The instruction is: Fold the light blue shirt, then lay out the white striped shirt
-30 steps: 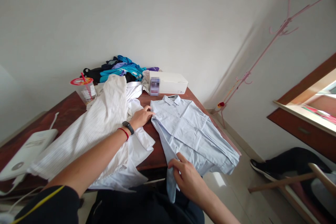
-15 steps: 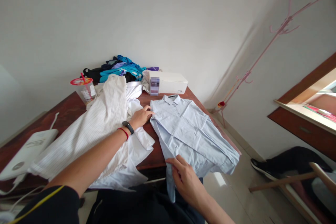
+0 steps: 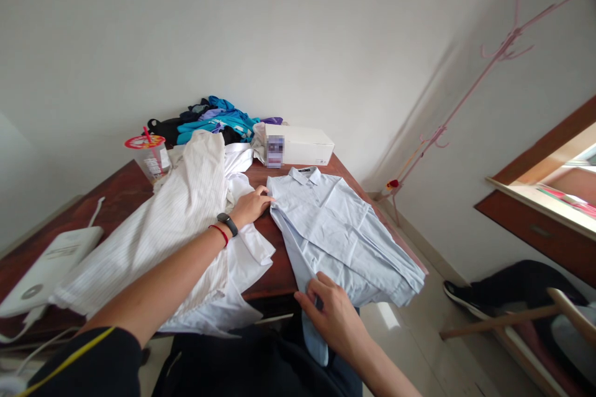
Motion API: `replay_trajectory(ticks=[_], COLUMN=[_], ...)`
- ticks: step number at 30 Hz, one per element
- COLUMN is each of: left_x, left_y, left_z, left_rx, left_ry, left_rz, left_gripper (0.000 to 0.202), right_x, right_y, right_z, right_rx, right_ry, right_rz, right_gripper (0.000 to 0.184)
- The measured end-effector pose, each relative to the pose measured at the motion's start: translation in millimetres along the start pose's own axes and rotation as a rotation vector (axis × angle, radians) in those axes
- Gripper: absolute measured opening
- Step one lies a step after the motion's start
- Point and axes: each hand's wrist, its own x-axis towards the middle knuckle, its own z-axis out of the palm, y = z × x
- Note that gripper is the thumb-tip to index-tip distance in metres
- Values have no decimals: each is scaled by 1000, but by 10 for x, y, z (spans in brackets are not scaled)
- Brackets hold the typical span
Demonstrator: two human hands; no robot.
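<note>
My left hand (image 3: 251,206) lies flat with fingers loosely curled, pressing on the shoulder edge of the pale blue shirt (image 3: 339,236), which is spread collar-up on the bench (image 3: 274,273) just right of the frame's centre. My right hand (image 3: 333,313), low in the middle of the frame, pinches the shirt's lower hem where it hangs over the bench's near edge; thumb and fingers are closed on the cloth. Left of the blue shirt lies a heap of white striped shirts (image 3: 181,223), touching my left wrist. Behind, toward the wall, sit a white box (image 3: 302,146), a pile of blue and black clothes (image 3: 209,124) and a plastic cup with a red lid (image 3: 151,158). A white device (image 3: 46,267) rests at the bench's left end. A pink coat stand (image 3: 465,93) leans in the upper right.
</note>
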Motion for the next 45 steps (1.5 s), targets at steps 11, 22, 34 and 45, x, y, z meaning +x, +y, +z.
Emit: replay_trajectory(ticks=[11,22,34,45], left_x=[61,84,36,-1630], left_y=[-3,-2,341,1719], left_z=[-48,-55,-575,-765], left_rx=[-112,-131,-270,-676], left_ry=[86,36,143,-533], left_rz=[-19,-73,-91,-364], left_gripper=[36,33,38,44], right_x=[115,31,91,175], right_y=[33,140,146,47], right_z=[-151,-54,-63,-41], right_rx=[-10,159,345,483], right_ry=[141,155,93,-22], right_rz=[-91,-61,16,-207], right_gripper=[27,47,22,32])
